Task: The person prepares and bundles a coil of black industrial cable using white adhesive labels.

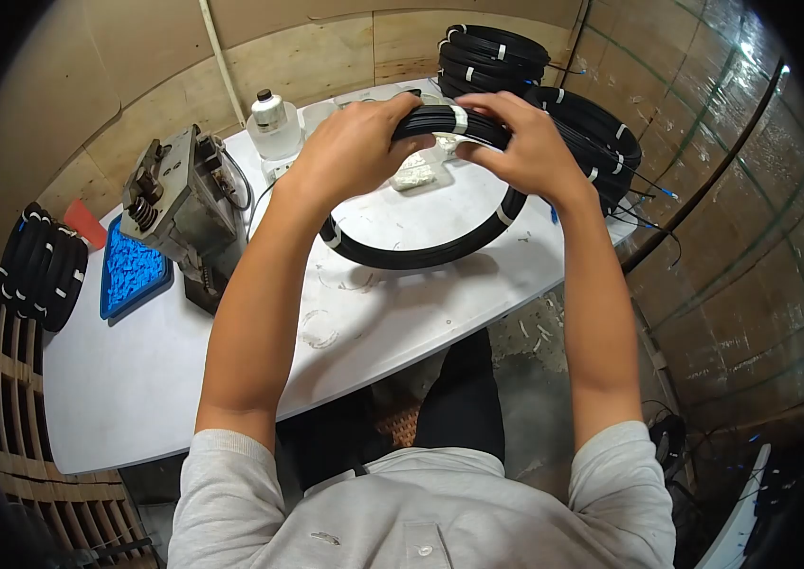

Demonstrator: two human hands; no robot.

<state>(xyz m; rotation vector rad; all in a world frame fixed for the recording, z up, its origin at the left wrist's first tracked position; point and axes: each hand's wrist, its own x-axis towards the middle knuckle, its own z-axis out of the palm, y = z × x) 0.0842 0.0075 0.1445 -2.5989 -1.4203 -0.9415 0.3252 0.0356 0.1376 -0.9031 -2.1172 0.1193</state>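
Both hands hold a coil of black cable [421,256] by its far side, tilted above the white table [374,332]. My left hand [359,142] grips the coil left of a white tape band [460,119], fingers wrapped round it. To the right of that band, my right hand [523,142] pinches the same coil between thumb and fingers. More white bands show on the coil's left and right sides. Under the hands lies a small clear bag with white pieces [414,174], partly hidden.
A metal machine [179,194] stands at the left, beside a blue tray of blue parts [132,270]. Coil stacks sit at the far left [42,270] and back right [492,62]. Behind my left hand is a white bottle [269,112] in a container.
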